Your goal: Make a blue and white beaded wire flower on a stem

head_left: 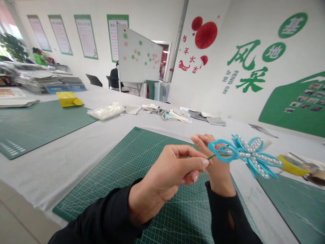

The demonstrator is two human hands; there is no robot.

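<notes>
My left hand (pixel 175 169) pinches the thin green stem of a blue craft flower (pixel 243 154), whose petals are lined with white pearl-like beads. The flower points to the right, held above the table. My right hand (pixel 215 162) is raised just behind the blossom, its thumb and fingertips up near the looped blue petals, which partly cover it. Whether the right fingers grip anything is hidden by the flower. Under both hands lies a green cutting mat (pixel 142 145) with a white grid.
A yellow tape roll (pixel 294 165) lies at the right by another mat (pixel 291 196). Fabric pieces (pixel 180 114) and a plastic bag (pixel 106 111) lie across the back. At left are a yellow box (pixel 69 99), a third mat (pixel 38 125) and stacked packets (pixel 38 79). A person (pixel 39 57) sits far back.
</notes>
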